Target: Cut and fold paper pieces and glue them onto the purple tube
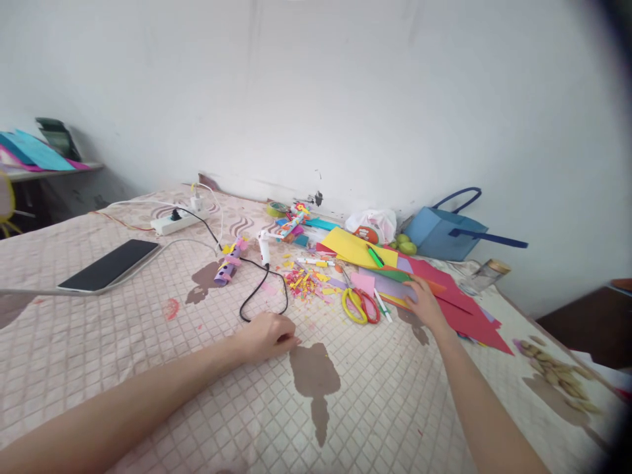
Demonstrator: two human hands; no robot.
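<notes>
My left hand point(269, 337) rests on the tablecloth with its fingers curled in, and no object shows in it. At the stack of coloured paper, my right hand point(424, 304) has its thumb and fingers at the edges of a green sheet point(390, 274) and the sheets beneath. Yellow paper point(358, 247) and red paper point(457, 309) lie around these. Left of the right hand are yellow-and-red scissors point(359, 306) and a white marker point(382, 305). A white glue gun point(265, 249) stands beyond my left hand, beside a decorated purple paper roll point(228, 264).
Paper scraps point(306, 282) are heaped mid-table. A dark-screened phone or tablet point(111, 264) and a power strip point(178, 222) with cables are at left. At right are a blue bag point(439, 234), a glass jar point(488, 275) and peanut-like pods point(557, 372). A plastic bag point(372, 224) stands near the wall.
</notes>
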